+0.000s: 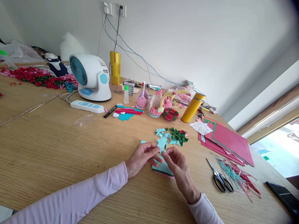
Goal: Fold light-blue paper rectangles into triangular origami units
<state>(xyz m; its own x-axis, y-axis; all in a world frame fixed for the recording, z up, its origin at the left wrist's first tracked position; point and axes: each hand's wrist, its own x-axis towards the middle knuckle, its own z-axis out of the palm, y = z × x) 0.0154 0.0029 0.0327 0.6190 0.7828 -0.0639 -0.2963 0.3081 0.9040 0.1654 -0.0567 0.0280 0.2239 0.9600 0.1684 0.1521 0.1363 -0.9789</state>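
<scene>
**Hands pinch a light-blue paper slip over the table**

Both hands meet near the table's middle. Left hand (140, 157) closes its fingertips on the lower left side of a small light-blue paper piece (162, 143), and right hand (178, 165) pinches the same piece from the right, thumb and forefinger nearly touching the left fingers. That piece stands up above the fingers, tilted slightly. Under the hands lies a small stack of cut paper rectangles (163, 169), light blue on top with a pink edge showing beneath, flat on the wooden table (58, 149).

Just beyond the fingers sits a scatter of folded blue triangles (162, 133) and, beside them, a heap of folded green triangles (178, 136). To the right lie black-handled scissors (219, 179), next to a tangle of thin paper strips (235, 177), and behind these a stack of red and green paper sheets (225, 140). Farther back stand a yellow flask (192, 107), pink paper swans (158, 104), a white power strip (87, 106) and a white and blue fan (90, 76). A dark phone (283, 196) lies at the right edge.
</scene>
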